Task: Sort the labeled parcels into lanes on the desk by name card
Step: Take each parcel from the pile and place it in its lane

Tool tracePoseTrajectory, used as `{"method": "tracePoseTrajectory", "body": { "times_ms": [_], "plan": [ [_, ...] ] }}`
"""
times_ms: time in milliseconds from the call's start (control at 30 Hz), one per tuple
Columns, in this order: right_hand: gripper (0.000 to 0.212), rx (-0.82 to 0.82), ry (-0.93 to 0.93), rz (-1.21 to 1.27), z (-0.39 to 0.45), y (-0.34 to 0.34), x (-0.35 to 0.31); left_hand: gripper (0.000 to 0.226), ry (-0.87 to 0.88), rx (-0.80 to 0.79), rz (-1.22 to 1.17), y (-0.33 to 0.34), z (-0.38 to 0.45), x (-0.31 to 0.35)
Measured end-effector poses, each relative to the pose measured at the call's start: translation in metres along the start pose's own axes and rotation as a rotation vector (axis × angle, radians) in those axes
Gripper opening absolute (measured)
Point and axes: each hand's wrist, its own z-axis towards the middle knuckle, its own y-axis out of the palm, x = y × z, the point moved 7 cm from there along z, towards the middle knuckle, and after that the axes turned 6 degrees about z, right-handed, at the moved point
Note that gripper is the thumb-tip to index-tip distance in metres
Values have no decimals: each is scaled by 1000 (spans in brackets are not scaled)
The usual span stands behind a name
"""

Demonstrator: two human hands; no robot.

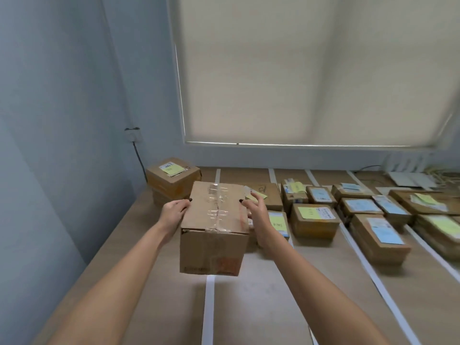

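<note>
Head view is showing a taped cardboard box [214, 227] being held above the desk [261, 302], over a white tape strip [208, 310]. Left hand [174, 214] is pressing flat against the box's left side, thumb hooking over the top edge; right hand [256, 215] is sitting at the right side with fingers spread, and I cannot tell how firmly it is gripping. No label is showing on the box's top.

Other parcels are lying sealed in the taped lanes: a corner stack [173, 179] wearing a yellow note at far left, a yellow-noted parcel [315, 221] just right of the hands, and a blue-labelled parcel [379, 239] further right.

Behind the desk, a cream roller blind [311, 70] is hanging closed, and a wall socket [133, 135] is sitting on the blue wall.
</note>
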Motion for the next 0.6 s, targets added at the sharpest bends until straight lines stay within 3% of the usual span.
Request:
{"method": "tracePoseTrajectory", "body": {
  "times_ms": [67, 233, 333, 433, 500, 600],
  "plan": [
    [43, 20, 24, 49, -5, -22, -2, 22, 21, -19, 7, 19, -9, 2],
    [10, 48, 33, 178, -12, -56, -1, 45, -39, -141, -48, 51, -23, -6],
    [18, 93, 16, 249, -11, -67, -8, 56, -112, -178, -70, 60, -20, -15],
    [32, 72, -32, 39, -12, -65, -19, 65, -119, -198, -81, 69, -21, -16],
    [40, 13, -8, -31, -13, -62, -20, 60, -91, -174, -76, 75, -20, -13],
    [52, -96, 122, 62, -7, -67, -9, 44, 5, -143, 46, 78, -16, -4]
  ]
}}
